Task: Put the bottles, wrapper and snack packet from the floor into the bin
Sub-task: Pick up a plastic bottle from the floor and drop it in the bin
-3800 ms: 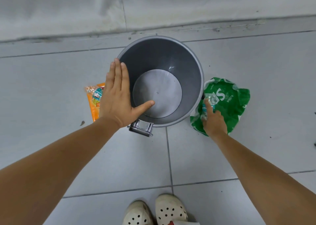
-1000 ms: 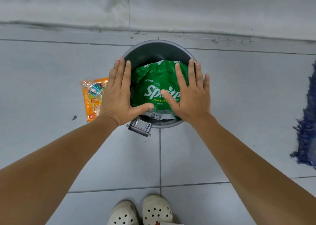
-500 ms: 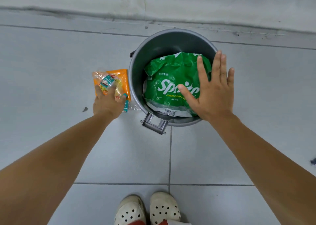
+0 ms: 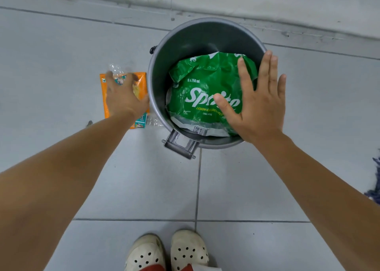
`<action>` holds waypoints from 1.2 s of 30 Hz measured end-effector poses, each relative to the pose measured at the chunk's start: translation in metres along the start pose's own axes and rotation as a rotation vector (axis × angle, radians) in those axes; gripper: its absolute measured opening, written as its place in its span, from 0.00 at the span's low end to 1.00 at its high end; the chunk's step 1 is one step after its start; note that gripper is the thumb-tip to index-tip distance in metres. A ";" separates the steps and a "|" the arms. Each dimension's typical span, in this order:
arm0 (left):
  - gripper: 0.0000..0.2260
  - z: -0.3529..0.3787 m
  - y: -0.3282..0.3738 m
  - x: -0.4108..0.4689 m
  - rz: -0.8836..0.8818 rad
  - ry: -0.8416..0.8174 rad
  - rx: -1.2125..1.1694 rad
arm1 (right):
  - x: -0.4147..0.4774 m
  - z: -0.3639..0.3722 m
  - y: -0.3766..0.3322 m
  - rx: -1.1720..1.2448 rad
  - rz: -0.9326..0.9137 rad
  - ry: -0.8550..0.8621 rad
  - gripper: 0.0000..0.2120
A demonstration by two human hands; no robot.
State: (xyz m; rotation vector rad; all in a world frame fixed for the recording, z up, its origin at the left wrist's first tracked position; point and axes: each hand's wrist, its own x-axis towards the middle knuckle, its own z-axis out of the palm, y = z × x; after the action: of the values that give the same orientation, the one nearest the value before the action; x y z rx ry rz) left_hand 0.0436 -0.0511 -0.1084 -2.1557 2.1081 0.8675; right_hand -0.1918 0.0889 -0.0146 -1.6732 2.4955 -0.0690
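Head cam: left hand [image 4: 121,98] was closing on a clear bottle [image 4: 117,73] atop the orange snack packet [image 4: 107,98]; grip unconfirmed. Right hand [image 4: 259,104] lay open, flat on the green wrapper [image 4: 201,85] in the bin [image 4: 162,50]. Risk: crumpled bottle could've slipped, wrapper sprung back up.

The green wrapper [image 4: 207,91], lying inside the grey bin [image 4: 158,61] at the upper centre of the frame, carries the only clear print. "8 x 250 ml" stands in small white letters near its upper left. Below that runs the large white "Sprite" logo, its middle letters covered by the right hand [image 4: 259,106]. Under the logo, yellow letters begin "LEMON-", the rest unclear. A barcode sits on the wrapper's pale lower edge, too small to read.
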 end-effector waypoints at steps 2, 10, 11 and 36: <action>0.19 0.002 0.010 0.004 -0.052 -0.121 0.065 | 0.000 0.001 0.000 0.007 -0.004 0.001 0.42; 0.16 -0.005 0.017 -0.006 -0.334 0.203 -0.529 | 0.001 0.001 0.001 0.006 -0.001 -0.001 0.42; 0.17 -0.014 0.024 -0.011 -0.331 0.292 -0.621 | 0.002 0.001 0.001 0.000 -0.001 -0.007 0.42; 0.29 0.026 -0.017 -0.056 0.559 -0.352 0.778 | 0.001 -0.004 0.000 0.066 0.004 -0.031 0.43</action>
State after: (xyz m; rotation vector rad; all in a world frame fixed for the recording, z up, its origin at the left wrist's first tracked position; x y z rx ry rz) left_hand 0.0530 0.0121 -0.1148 -0.9897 2.3204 0.2856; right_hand -0.1928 0.0880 -0.0105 -1.6313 2.4461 -0.1221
